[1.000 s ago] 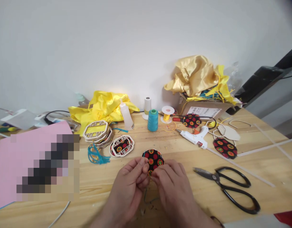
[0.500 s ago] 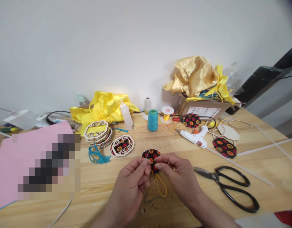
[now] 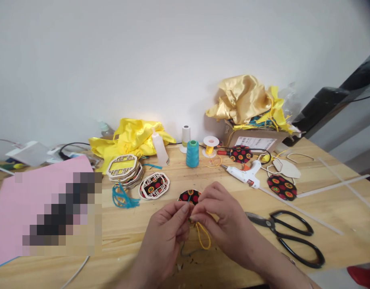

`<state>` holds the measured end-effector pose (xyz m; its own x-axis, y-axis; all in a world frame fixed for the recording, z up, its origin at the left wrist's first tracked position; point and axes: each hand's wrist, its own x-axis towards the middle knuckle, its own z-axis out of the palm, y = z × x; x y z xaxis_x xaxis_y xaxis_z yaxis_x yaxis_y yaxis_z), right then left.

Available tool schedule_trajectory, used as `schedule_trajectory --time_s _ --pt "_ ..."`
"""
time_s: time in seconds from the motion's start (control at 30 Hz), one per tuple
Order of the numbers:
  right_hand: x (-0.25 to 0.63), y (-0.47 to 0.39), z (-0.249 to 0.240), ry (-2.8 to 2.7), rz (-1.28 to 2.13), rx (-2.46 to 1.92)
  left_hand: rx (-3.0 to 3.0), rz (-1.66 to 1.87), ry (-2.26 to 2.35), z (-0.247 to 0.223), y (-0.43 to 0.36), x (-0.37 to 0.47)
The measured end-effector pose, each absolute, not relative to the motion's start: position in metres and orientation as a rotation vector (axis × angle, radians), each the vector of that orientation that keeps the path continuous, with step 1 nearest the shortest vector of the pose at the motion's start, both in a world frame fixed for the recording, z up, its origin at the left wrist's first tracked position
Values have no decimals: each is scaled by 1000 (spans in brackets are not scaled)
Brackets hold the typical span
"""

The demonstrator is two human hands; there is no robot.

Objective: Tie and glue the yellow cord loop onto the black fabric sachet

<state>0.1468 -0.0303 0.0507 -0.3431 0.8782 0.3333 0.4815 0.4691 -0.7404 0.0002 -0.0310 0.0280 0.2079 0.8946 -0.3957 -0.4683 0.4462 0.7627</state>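
My left hand (image 3: 169,226) is closed, thumb and forefinger pinched together, with a short teal thread (image 3: 189,198) sticking up from the fingertips. My right hand (image 3: 221,216) meets it there, fingers also pinched; what lies between them is too small to make out. Just behind the fingertips is a black fabric piece with red and orange flowers (image 3: 185,195), partly covered by the hands. A yellow cord loop (image 3: 206,241) hangs below the right fingers. A thin dark cord (image 3: 189,253) curves on the table beneath.
Black-handled scissors (image 3: 272,226) lie right of my right hand, with a white glue gun (image 3: 246,172) behind them. A teal thread cone (image 3: 192,154) stands ahead. Fretwork wooden frames (image 3: 123,166) are stacked at left, near a teal tassel (image 3: 124,196). A cardboard box (image 3: 263,138) stands at the back.
My right hand has moved left and slightly up, its fingers now against the left fingertips and covering more of the flowered fabric piece. The view has shifted slightly.
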Motion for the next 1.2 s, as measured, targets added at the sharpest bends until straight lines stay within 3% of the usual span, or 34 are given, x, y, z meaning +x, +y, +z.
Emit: schedule_trajectory --time_s 0.7,0.8,0.93,1.2 --pt "142 -19 43 -1855 628 -1346 668 943 1031 28 -36 0" --pt "153 -26 41 -1910 456 -1431 650 948 1051 28 -36 -1" --pt "204 -56 26 -2072 -35 -1798 645 969 1088 28 -34 -4" --pt "279 -105 -25 -2111 -196 -2098 651 977 1074 23 -31 -6"
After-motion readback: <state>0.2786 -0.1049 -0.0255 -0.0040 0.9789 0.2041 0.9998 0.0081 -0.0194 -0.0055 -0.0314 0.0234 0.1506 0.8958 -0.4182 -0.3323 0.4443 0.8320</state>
